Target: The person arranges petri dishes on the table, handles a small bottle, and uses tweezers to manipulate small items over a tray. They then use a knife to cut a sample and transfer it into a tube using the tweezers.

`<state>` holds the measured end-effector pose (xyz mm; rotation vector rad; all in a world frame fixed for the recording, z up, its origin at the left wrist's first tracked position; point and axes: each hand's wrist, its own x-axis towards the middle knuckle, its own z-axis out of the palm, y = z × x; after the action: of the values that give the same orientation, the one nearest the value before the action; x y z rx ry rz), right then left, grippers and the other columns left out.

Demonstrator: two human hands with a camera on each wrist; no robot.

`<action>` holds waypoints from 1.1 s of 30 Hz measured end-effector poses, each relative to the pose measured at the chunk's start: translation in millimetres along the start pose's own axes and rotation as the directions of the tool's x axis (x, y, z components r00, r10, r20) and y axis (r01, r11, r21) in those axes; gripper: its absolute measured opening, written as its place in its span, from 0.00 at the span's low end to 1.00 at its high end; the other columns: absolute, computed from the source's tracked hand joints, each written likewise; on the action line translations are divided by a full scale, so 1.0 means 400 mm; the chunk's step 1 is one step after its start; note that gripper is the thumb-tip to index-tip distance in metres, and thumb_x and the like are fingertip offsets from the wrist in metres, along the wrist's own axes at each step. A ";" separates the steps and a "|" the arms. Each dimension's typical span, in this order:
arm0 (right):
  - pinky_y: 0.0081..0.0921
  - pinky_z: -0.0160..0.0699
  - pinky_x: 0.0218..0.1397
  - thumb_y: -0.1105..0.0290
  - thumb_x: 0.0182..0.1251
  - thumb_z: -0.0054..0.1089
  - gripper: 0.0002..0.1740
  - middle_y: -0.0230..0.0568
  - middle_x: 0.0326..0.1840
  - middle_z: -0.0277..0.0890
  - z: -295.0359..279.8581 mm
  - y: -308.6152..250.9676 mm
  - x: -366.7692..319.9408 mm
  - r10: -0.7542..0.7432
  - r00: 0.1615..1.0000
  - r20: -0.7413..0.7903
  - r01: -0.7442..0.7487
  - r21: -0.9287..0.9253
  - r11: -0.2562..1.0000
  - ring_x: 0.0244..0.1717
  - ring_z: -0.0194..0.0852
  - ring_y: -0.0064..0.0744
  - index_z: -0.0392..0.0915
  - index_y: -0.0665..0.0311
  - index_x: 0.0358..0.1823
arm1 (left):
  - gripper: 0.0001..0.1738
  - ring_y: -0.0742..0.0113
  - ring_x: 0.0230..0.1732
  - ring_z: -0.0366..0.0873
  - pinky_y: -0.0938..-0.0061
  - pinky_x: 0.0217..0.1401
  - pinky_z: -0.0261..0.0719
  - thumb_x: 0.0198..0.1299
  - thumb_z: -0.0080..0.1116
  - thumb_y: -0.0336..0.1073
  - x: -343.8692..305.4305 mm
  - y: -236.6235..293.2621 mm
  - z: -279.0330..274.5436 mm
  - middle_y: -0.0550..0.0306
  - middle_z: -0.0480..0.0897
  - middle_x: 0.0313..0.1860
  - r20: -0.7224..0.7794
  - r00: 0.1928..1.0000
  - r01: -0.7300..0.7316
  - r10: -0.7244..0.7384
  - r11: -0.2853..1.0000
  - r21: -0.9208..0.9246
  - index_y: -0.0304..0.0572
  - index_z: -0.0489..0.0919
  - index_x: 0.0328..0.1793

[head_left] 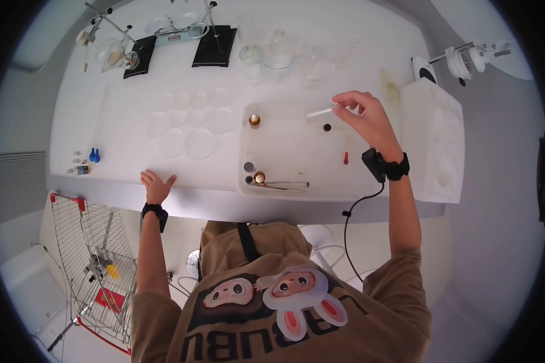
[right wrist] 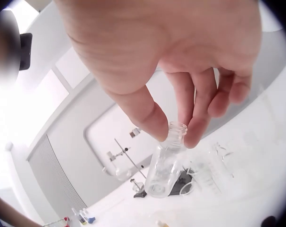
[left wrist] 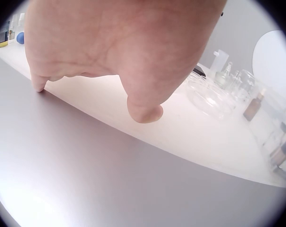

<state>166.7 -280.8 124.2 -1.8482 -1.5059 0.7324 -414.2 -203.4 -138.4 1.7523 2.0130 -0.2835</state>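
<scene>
In my right hand (head_left: 364, 115) a small clear glass bottle (right wrist: 163, 172) is pinched by its threaded neck between thumb and fingertips. The bottle has no cap and tilts, its base pointing left in the head view, over the white tray (head_left: 284, 145). A black cap (head_left: 327, 127) lies below it in the tray, with a red rubber piece (head_left: 346, 158) nearer the front. My left hand (head_left: 157, 186) rests at the table's front edge, fingers spread and fingertips down, holding nothing. One amber bottle (head_left: 254, 121) stands at the tray's back left, another amber bottle (head_left: 259, 177) at its front left.
Tweezers (head_left: 284, 184) lie along the tray's front. Several glass dishes (head_left: 198, 144) spread left of the tray. Behind are glassware (head_left: 278, 55) and black-based stands (head_left: 215, 48). Blue bulbs (head_left: 94, 155) and small bottles (head_left: 80, 170) sit at the left edge. A wire cart (head_left: 91, 242) stands below.
</scene>
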 end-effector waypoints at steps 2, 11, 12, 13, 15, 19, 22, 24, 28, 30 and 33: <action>0.27 0.71 0.49 0.65 0.64 0.67 0.13 0.32 0.39 0.84 -0.015 -0.009 0.003 0.019 1.000 0.009 -0.019 0.028 0.999 0.43 0.69 0.30 0.85 0.62 0.48 | 0.72 0.19 0.82 0.31 0.43 0.84 0.43 0.59 0.59 0.73 -0.002 0.003 -0.006 0.12 0.35 0.80 0.000 1.000 0.015 -0.015 1.000 -0.016 0.12 0.35 0.78; 0.32 0.74 0.48 0.65 0.64 0.66 0.12 0.36 0.35 0.84 -0.001 0.025 0.037 -0.007 0.990 -0.144 -0.017 -0.163 0.987 0.43 0.72 0.34 0.85 0.65 0.43 | 0.72 0.19 0.82 0.31 0.45 0.84 0.44 0.59 0.60 0.73 -0.003 0.001 -0.002 0.13 0.34 0.80 -0.004 1.000 0.018 -0.018 1.000 -0.013 0.13 0.35 0.79; 0.33 0.75 0.49 0.66 0.63 0.65 0.11 0.38 0.34 0.84 0.000 0.034 0.047 -0.010 0.984 -0.179 -0.033 -0.237 0.971 0.43 0.74 0.36 0.84 0.65 0.41 | 0.72 0.19 0.82 0.31 0.45 0.84 0.44 0.59 0.60 0.73 -0.004 0.003 -0.002 0.13 0.34 0.80 -0.009 1.000 0.026 -0.026 1.000 -0.013 0.13 0.35 0.79; 0.33 0.75 0.49 0.66 0.63 0.65 0.11 0.38 0.34 0.84 0.003 0.049 0.058 -0.015 0.985 -0.173 -0.026 -0.233 0.972 0.43 0.74 0.36 0.84 0.65 0.41 | 0.72 0.19 0.82 0.31 0.45 0.84 0.43 0.59 0.59 0.74 -0.003 0.004 -0.003 0.12 0.35 0.80 -0.002 1.000 0.020 -0.020 1.000 -0.010 0.13 0.36 0.79; 0.36 0.76 0.48 0.67 0.62 0.65 0.09 0.41 0.33 0.83 0.009 0.092 0.081 -0.073 0.978 -0.196 0.000 -0.352 0.936 0.43 0.76 0.41 0.83 0.65 0.36 | 0.72 0.19 0.82 0.31 0.45 0.84 0.43 0.59 0.59 0.74 -0.003 0.005 -0.006 0.12 0.36 0.79 -0.001 1.000 0.028 -0.028 1.000 -0.004 0.12 0.36 0.78; 0.39 0.75 0.47 0.68 0.62 0.65 0.07 0.42 0.31 0.81 0.009 0.176 0.120 -0.175 0.972 -0.154 0.102 -0.394 0.913 0.42 0.76 0.44 0.80 0.65 0.33 | 0.71 0.19 0.80 0.41 0.41 0.84 0.38 0.57 0.59 0.74 0.019 -0.009 0.019 0.09 0.49 0.76 -0.073 0.992 -0.085 0.103 0.973 0.214 0.04 0.47 0.74; 0.40 0.74 0.47 0.69 0.62 0.64 0.07 0.45 0.33 0.79 0.015 0.243 0.149 -0.175 0.978 -0.110 0.123 -0.373 0.920 0.40 0.75 0.47 0.79 0.65 0.34 | 0.71 0.17 0.79 0.43 0.41 0.83 0.42 0.55 0.57 0.78 0.000 0.006 0.018 0.11 0.51 0.76 -0.135 0.988 -0.047 0.076 0.977 0.206 0.08 0.49 0.76; 0.41 0.75 0.46 0.69 0.63 0.63 0.07 0.46 0.33 0.79 0.013 0.259 0.168 -0.140 0.980 -0.139 0.061 -0.462 0.885 0.38 0.76 0.48 0.79 0.65 0.36 | 0.73 0.18 0.81 0.40 0.45 0.84 0.44 0.55 0.57 0.78 -0.015 0.030 -0.001 0.13 0.45 0.79 -0.091 0.996 0.033 -0.022 0.991 0.131 0.12 0.43 0.78; 0.42 0.76 0.44 0.68 0.63 0.63 0.08 0.46 0.33 0.80 -0.004 0.282 0.202 0.001 0.988 -0.155 -0.073 -0.457 0.886 0.36 0.78 0.50 0.78 0.64 0.38 | 0.72 0.19 0.81 0.38 0.45 0.84 0.44 0.56 0.57 0.77 -0.035 0.049 -0.018 0.12 0.43 0.79 -0.071 0.997 0.030 -0.027 0.998 0.051 0.12 0.42 0.78; 0.44 0.78 0.42 0.65 0.63 0.63 0.11 0.48 0.34 0.82 -0.001 0.305 0.225 0.059 0.988 -0.143 -0.123 -0.492 0.862 0.38 0.82 0.52 0.78 0.64 0.40 | 0.72 0.19 0.81 0.38 0.45 0.84 0.44 0.56 0.57 0.77 -0.030 0.040 -0.009 0.12 0.43 0.79 -0.066 0.998 0.018 -0.015 0.998 0.057 0.11 0.43 0.78; 0.46 0.79 0.44 0.62 0.61 0.63 0.13 0.53 0.36 0.84 0.006 0.349 0.245 -0.030 0.989 -0.145 -0.052 -0.524 0.850 0.41 0.83 0.57 0.79 0.63 0.40 | 0.72 0.19 0.81 0.38 0.45 0.84 0.44 0.56 0.58 0.76 -0.017 0.026 -0.005 0.11 0.42 0.79 -0.066 0.998 0.009 0.002 0.986 0.166 0.10 0.45 0.78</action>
<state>270.9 -204.3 13.2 -2.2497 -1.7130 0.1721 -403.9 -206.7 -131.9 1.8805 2.0918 -0.4105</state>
